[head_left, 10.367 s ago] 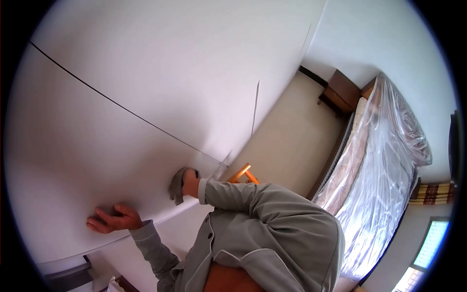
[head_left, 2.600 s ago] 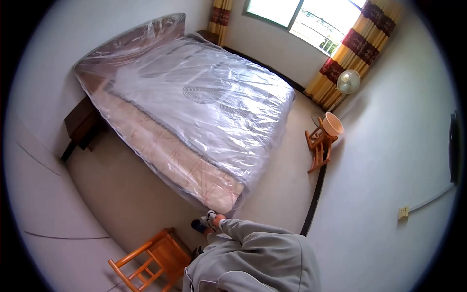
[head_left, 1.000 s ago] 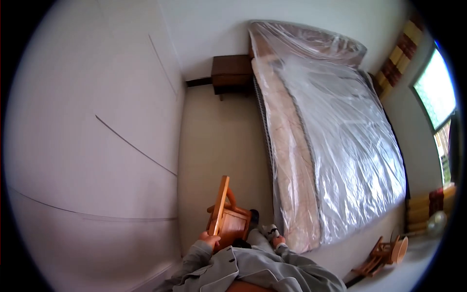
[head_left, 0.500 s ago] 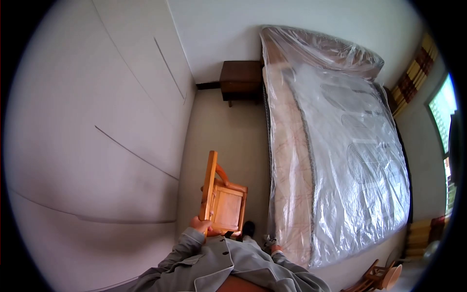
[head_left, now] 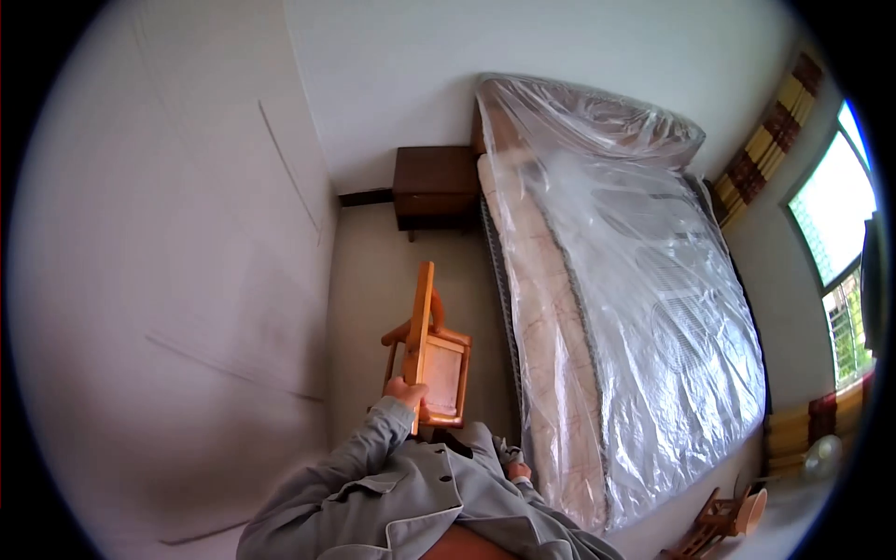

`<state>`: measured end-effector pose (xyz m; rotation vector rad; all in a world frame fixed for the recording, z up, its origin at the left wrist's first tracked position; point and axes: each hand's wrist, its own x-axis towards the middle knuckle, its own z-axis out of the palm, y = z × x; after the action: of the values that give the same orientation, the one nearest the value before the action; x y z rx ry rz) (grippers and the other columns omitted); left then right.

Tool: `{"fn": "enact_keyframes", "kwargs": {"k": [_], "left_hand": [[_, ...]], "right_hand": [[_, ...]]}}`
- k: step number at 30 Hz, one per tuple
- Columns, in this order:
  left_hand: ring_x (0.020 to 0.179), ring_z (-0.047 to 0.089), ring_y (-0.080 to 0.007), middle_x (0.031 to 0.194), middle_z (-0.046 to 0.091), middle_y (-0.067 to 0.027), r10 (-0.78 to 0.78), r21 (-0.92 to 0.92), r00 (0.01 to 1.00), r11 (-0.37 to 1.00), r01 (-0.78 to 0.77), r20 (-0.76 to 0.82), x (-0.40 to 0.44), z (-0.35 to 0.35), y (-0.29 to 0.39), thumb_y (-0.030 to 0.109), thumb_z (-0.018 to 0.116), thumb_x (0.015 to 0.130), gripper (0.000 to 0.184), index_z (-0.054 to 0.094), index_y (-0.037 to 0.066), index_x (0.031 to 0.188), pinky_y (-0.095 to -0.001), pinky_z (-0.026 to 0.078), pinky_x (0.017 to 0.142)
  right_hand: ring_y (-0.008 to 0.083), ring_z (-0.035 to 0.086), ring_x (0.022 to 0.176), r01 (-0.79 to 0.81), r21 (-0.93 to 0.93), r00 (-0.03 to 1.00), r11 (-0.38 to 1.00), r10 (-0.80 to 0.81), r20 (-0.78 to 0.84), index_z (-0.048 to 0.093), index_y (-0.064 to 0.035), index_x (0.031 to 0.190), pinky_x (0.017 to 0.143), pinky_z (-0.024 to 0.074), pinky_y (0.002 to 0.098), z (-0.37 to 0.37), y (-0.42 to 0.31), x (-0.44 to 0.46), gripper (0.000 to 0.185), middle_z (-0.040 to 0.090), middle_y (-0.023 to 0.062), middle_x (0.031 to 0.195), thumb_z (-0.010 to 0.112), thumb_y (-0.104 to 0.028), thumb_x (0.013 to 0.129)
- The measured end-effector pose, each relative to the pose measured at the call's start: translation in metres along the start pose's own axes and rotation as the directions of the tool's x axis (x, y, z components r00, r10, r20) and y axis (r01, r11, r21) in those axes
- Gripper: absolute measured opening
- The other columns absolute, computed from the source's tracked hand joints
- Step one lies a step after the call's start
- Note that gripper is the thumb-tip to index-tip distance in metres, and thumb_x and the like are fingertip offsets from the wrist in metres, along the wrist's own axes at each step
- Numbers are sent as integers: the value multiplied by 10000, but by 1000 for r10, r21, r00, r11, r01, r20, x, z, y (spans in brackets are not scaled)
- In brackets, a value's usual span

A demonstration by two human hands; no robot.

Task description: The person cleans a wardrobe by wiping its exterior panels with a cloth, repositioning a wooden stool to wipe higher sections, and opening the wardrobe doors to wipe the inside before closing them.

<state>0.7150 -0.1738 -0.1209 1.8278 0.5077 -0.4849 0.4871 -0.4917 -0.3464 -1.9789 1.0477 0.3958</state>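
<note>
A varnished wooden armchair (head_left: 443, 378) is in front of my body, with its backrest's long top rail (head_left: 422, 322) running away from me. My left hand (head_left: 405, 393) is closed around the near end of that rail. The chair's seat and one curved arm show beyond the rail; its legs are mostly hidden. My right hand (head_left: 519, 471) hangs low by the near side of the bed. A small greyish thing (head_left: 509, 455) is at its fingers, too small and blurred to name.
A bed (head_left: 644, 308) under clear plastic sheeting stands to the right. A dark nightstand (head_left: 434, 187) is against the far wall. Pale wardrobe doors (head_left: 205, 280) line the left. At lower right stand a wooden stool-like piece (head_left: 719, 523) and a round fan-like object (head_left: 823, 457).
The armchair, with my left hand on it, has moved forward, nearer the nightstand, and its rail has swung a little to the right. My view has tilted up and shifted right.
</note>
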Motion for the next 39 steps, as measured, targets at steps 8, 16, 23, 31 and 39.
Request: {"fn": "enact_keyframes", "kwargs": {"k": [8,16,23,31,39], "left_hand": [[543,655,-251,674,660,-163,-30,-23,997,999,29,-71,112,-10,72,150,678,711,275,629,-75,862,-358,536,518],[516,648,-196,606,649,-126,-41,-69,990,997,32,-135,257,-28,24,124,687,684,230,651,-50,832,-335,525,506],[566,669,-234,679,653,-148,-124,-117,974,988,104,-187,266,-83,18,94,656,726,303,585,-74,968,-366,543,527],[704,686,-281,829,684,-146,-36,208,846,963,172,-532,294,-160,-32,250,778,746,372,602,18,977,-422,559,659],[1035,654,-325,1163,650,-124,-381,196,557,669,717,-738,310,-214,-45,368,743,811,465,574,143,1181,-448,546,888]], "right_hand": [[368,671,954,-124,-78,992,989,123,-11,728,-3,970,843,506,425,7,-59,50,381,707,227,959,638,-240,685],[366,672,953,-75,-120,991,990,87,98,724,3,976,837,508,420,-23,-107,193,393,704,232,968,624,-242,685],[321,682,845,246,-233,965,941,-216,146,729,-85,854,750,539,437,-56,-171,227,215,707,151,858,640,-243,740],[380,665,980,71,-307,990,949,-30,137,733,-30,973,869,509,442,-37,-218,201,445,687,250,1007,632,-390,731],[372,681,923,293,-399,946,869,-204,251,724,-6,936,813,527,459,-43,-186,194,392,694,246,943,634,-304,697]]}}
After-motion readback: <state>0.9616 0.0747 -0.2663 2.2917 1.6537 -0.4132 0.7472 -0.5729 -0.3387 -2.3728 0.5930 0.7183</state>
